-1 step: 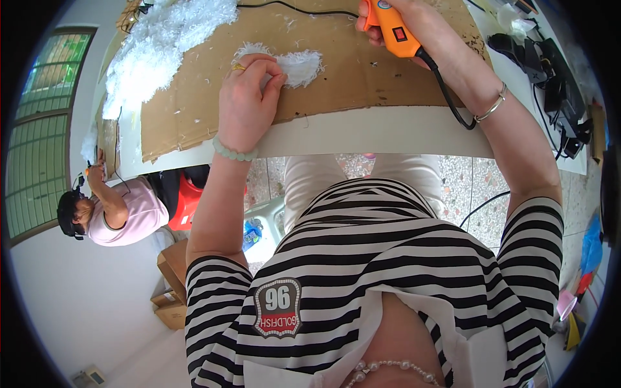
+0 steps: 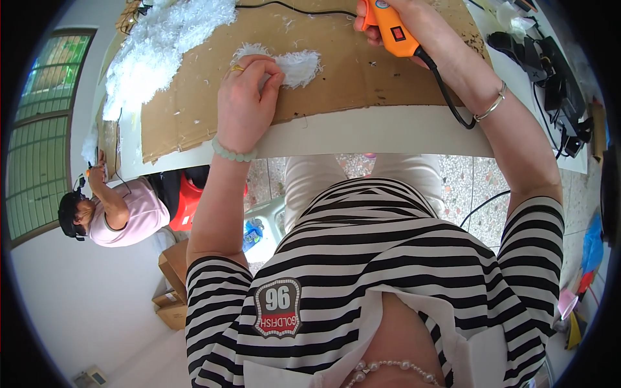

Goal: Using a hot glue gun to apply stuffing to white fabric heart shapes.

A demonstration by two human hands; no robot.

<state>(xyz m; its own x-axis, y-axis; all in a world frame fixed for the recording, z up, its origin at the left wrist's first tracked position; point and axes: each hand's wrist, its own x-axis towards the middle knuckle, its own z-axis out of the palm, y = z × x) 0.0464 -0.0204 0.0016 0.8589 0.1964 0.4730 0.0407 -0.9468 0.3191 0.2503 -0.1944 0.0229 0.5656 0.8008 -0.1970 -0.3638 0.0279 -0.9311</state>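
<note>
My left hand [image 2: 249, 97] is closed, thumb and fingers pinched together at a small white fringed fabric piece [image 2: 297, 68]. The piece lies on a brown cardboard sheet [image 2: 362, 87], its frayed edges showing on both sides of my fingers. At the upper right, my right hand [image 2: 414, 16] is wrapped round an orange glue gun [image 2: 396, 37] with a red switch. One finger rests by its orange trigger. The tool's front end is cut off by the top of the picture. Its black cord [image 2: 446, 97] drops from the handle past my wrist.
A heap of white fluffy strips [image 2: 158, 55] covers the cardboard's left side. Another black cable [image 2: 297, 10] crosses the far side. Black adapters and a power strip [image 2: 559, 97] sit at the right. A co-worker in pink [image 2: 129, 213] sits at the left, near cardboard boxes [image 2: 171, 284].
</note>
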